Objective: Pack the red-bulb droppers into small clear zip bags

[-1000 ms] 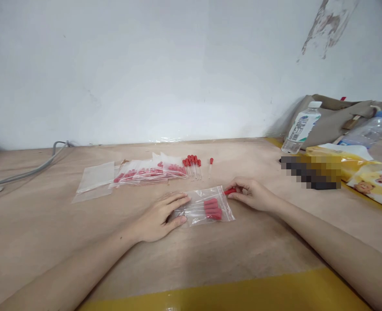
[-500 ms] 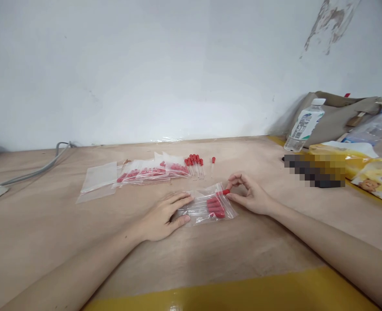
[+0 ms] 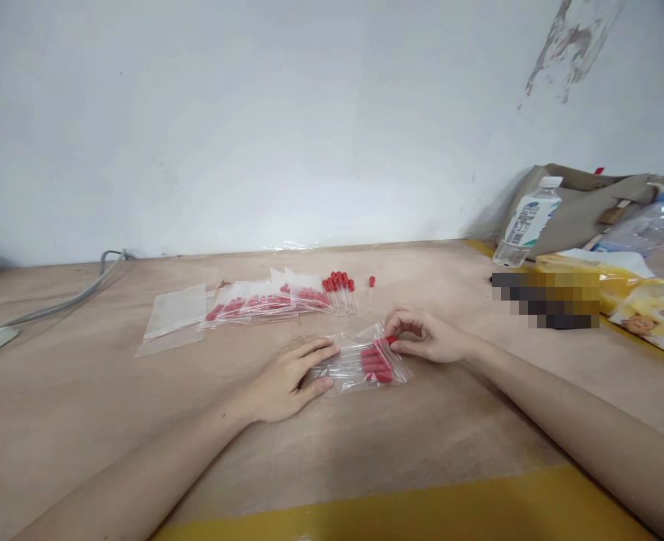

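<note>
A clear zip bag (image 3: pixel 360 363) lies on the wooden table (image 3: pixel 332 421), holding several glass droppers with red rubber bulbs. My left hand (image 3: pixel 287 376) lies flat with fingers stretched out, pressing the bag's left end. My right hand (image 3: pixel 425 336) is at the bag's right mouth, its fingers pinched on the red bulb of a dropper (image 3: pixel 390 340) that sits partly inside the bag.
Behind lie filled bags of droppers (image 3: pixel 264 300), loose droppers (image 3: pixel 340 289), one single dropper (image 3: pixel 371 285) and empty zip bags (image 3: pixel 174 319). A water bottle (image 3: pixel 526 222), a tan bag (image 3: pixel 591 203) and yellow packets (image 3: pixel 636 300) stand at right. A grey cable (image 3: pixel 67 300) runs at left.
My right hand has pushed the red-bulbed dropper leftward, further into the bag's mouth, and its fingers have closed down. My left hand stayed on the bag.
</note>
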A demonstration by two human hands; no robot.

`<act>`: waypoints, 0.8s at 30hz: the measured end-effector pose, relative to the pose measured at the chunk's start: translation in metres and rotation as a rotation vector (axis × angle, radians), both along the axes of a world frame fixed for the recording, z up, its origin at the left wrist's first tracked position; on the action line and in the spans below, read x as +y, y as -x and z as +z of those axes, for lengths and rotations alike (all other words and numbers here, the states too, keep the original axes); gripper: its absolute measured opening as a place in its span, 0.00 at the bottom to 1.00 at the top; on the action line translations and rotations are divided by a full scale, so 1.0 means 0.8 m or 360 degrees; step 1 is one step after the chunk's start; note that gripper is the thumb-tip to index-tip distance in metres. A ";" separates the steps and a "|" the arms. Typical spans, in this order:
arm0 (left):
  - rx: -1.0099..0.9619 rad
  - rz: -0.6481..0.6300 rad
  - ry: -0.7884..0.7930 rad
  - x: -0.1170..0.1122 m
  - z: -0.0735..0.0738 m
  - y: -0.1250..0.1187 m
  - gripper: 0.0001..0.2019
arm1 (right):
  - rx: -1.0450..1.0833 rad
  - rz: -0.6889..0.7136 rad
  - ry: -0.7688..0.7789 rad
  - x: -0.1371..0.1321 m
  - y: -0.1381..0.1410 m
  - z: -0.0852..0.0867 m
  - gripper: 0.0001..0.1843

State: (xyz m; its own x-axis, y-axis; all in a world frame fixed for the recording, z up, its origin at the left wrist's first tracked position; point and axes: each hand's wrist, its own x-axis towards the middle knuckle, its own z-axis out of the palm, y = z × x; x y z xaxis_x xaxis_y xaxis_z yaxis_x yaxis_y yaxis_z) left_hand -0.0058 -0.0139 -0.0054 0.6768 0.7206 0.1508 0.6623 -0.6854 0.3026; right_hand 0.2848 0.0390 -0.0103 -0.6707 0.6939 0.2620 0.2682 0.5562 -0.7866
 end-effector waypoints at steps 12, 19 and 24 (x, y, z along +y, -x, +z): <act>-0.0034 -0.0011 -0.0031 0.000 0.000 0.000 0.22 | 0.0061 0.0080 0.0362 0.007 0.005 -0.010 0.27; -0.0046 -0.0018 -0.0049 0.000 0.000 -0.001 0.22 | 0.0091 0.0074 0.0330 0.013 0.007 -0.009 0.18; -0.0082 0.0005 -0.0045 0.000 -0.001 0.000 0.25 | 0.0283 -0.0258 0.0506 0.011 0.012 -0.018 0.19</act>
State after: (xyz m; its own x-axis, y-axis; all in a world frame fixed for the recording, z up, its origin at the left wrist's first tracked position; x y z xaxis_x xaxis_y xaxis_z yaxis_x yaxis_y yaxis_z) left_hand -0.0057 -0.0142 -0.0061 0.6655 0.7175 0.2056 0.6484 -0.6922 0.3169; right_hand 0.2756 0.0477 -0.0248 -0.5093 0.8522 0.1195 0.1764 0.2394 -0.9548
